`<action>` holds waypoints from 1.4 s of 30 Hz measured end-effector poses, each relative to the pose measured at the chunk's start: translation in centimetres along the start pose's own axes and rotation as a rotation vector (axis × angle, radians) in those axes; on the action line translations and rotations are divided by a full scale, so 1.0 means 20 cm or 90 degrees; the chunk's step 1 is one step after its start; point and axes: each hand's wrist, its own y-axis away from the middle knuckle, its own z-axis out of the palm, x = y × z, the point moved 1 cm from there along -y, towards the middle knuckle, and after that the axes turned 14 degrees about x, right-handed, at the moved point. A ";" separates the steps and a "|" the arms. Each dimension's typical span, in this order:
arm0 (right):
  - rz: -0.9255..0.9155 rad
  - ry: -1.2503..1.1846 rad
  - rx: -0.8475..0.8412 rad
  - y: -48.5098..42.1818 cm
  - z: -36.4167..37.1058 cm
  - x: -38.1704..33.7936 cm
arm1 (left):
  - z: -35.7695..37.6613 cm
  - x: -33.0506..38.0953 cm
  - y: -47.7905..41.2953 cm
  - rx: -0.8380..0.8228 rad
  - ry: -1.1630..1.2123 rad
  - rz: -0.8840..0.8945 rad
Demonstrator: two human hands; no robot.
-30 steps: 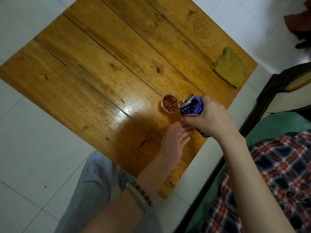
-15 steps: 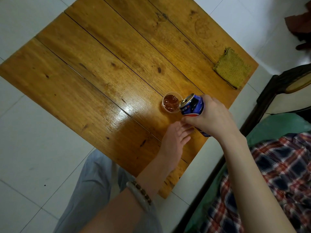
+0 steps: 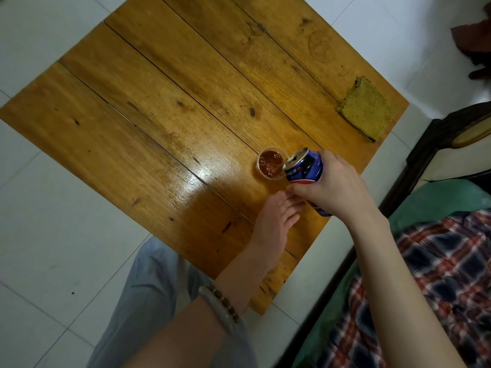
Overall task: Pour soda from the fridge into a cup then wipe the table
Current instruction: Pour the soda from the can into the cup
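Note:
A small clear cup (image 3: 271, 166) of brown fizzy soda stands on the wooden table (image 3: 164, 123). My right hand (image 3: 337, 189) grips a blue soda can (image 3: 305, 167), tilted with its mouth over the cup's right rim. My left hand (image 3: 275, 220) rests flat on the table just below the cup, fingers straight, holding nothing. A yellow-green woven cloth (image 3: 366, 110) lies at the table's far right corner.
White floor tiles (image 3: 53, 248) surround the table. A dark wooden chair frame (image 3: 425, 150) and a green cushion (image 3: 438, 197) sit at the right. A dark brown object (image 3: 473, 41) lies on the floor at the top right.
Almost nothing has moved. The can stays tilted over the cup and the left hand stays flat on the table.

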 end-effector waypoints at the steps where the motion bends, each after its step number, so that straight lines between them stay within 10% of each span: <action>1: 0.002 -0.004 0.001 0.00 0.00 0.00 | 0.00 0.00 0.00 -0.001 -0.008 0.006; 20: -0.032 -0.473 0.110 -0.06 0.07 -0.41 | -0.29 0.60 0.04 0.041 -0.277 0.454; 42: 0.146 -0.596 0.093 -0.25 0.64 -0.60 | -0.63 0.85 -0.41 0.014 -0.624 0.425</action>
